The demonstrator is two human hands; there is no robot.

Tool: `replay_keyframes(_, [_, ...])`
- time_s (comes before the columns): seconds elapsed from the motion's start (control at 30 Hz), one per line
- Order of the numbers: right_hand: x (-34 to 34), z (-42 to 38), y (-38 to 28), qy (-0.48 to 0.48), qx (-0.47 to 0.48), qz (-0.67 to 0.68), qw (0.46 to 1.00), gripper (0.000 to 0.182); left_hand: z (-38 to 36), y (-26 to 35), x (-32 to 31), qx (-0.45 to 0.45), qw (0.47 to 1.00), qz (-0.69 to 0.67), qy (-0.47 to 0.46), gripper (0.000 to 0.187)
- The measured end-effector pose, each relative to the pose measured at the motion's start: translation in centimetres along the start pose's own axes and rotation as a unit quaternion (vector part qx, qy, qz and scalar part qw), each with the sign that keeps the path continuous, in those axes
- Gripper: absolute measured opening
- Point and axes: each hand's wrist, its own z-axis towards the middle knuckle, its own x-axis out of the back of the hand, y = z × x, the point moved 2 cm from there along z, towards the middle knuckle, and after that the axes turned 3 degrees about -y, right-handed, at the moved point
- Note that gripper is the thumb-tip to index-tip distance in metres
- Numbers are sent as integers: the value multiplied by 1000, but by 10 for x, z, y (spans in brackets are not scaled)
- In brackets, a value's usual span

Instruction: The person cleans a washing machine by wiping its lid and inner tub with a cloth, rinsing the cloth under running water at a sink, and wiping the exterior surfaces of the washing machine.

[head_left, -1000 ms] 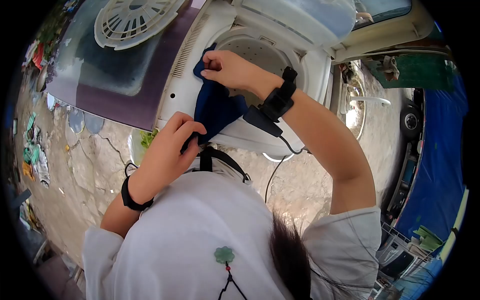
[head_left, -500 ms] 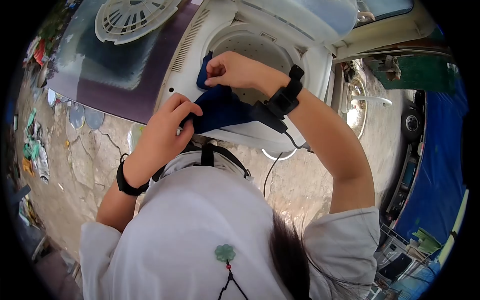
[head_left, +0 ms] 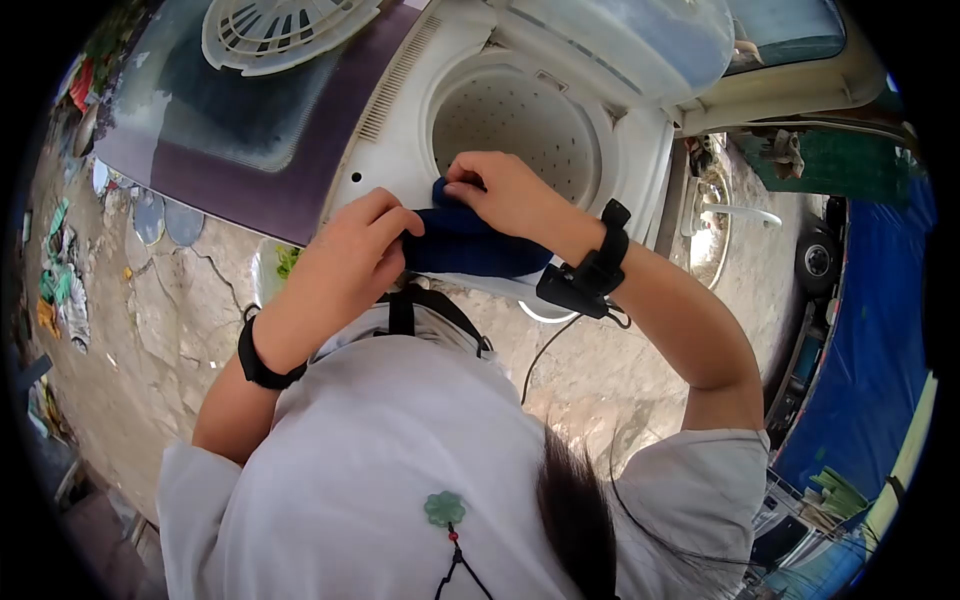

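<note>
A dark blue cloth (head_left: 475, 247) lies bunched over the front edge of the washing machine's spin tub (head_left: 600, 150), and what kind of cloth it is I cannot make out. My left hand (head_left: 365, 240) is closed on its left end, thumb and fingers pinched together. Higher up, my right hand (head_left: 505, 195) pinches an upper corner of the same cloth between thumb and fingertips. Behind my right hand, the perforated inside of the tub shows. The lower folds of the cloth are partly hidden by my right wrist and its black strapped device (head_left: 590, 275).
A round slotted plastic cover (head_left: 285, 30) rests on the machine's purple-edged lid (head_left: 310, 165) at upper left. The translucent spin lid (head_left: 640, 45) stands raised at the back. A white basin (head_left: 548, 312) sits below the front edge. To the right is a blue tarp (head_left: 870, 330).
My right hand has moved down and slightly right, bringing the cloth's upper corner lower, away from the tub opening. My left hand still grips the other end.
</note>
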Motion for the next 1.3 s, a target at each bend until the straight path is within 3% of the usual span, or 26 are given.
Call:
replay_keyframes(0.1, [0, 1, 3, -3, -12, 41, 999, 18, -4, -7, 11, 42, 999, -11, -7, 26])
replay_keyframes(0.2, [26, -3, 2, -143, -41, -47, 988, 17, 1, 2, -3, -36, 999, 36, 15, 28])
replay_keyframes(0.23, [35, 2, 4, -38, -4, -118, 992, 15, 6, 6, -9, -61, 997, 45, 25, 29])
replay_keyframes(0.3, [50, 12, 7, 166, 69, -251, 951, 11, 20, 11, -17, -87, 994, 67, 19, 32])
replay_keyframes(0.4, [64, 40, 3, 286, 283, -425, 811, 6, 45, 9, -24, -88, 992, 89, 18, 33])
replay_keyframes(0.5, [58, 71, 24, 114, 336, -607, 711, 4, 71, -6, -28, -64, 990, 125, -6, 34])
replay_keyframes(0.57, [57, 79, 45, 95, 297, -658, 686, 6, 86, -22, -31, -50, 987, 152, -33, 34])
replay_keyframes(0.63, [63, 72, 56, 67, 265, -704, 656, 9, 98, -23, -35, -101, 982, 156, -42, 22])
replay_keyframes(0.67, [62, 71, 64, 87, 254, -707, 654, 10, 103, -21, -38, -126, 979, 157, -42, 16])
replay_keyframes(0.77, [66, 53, 63, 106, 129, -718, 676, 12, 105, 1, -34, -85, 981, 135, -109, 26])
replay_keyframes(0.93, [76, 31, 66, 83, -58, -677, 729, 14, 101, -4, -42, -99, 985, 110, -86, 18])
replay_keyframes(0.97, [79, 33, 63, 85, -53, -668, 738, 12, 103, -8, -46, -108, 985, 109, -75, 14])
replay_keyframes(1.03, [80, 40, 61, 87, -48, -646, 757, 9, 118, -15, -55, -69, 975, 121, -171, 26])
replay_keyframes(1.13, [75, 49, 65, 68, 201, -694, 688, 8, 153, -13, -68, 2, 942, 141, -303, 38])
replay_keyframes(1.2, [73, 56, 72, 119, 149, -703, 685, 10, 171, -15, -77, 31, 927, 156, -341, 43])
replay_keyframes(1.23, [71, 57, 67, 144, 122, -705, 683, 12, 180, -23, -83, 20, 935, 149, -321, 35])
replay_keyframes(1.3, [70, 49, 67, 65, 0, -698, 713, 14, 186, -29, -92, 1, 949, 129, -286, 22])
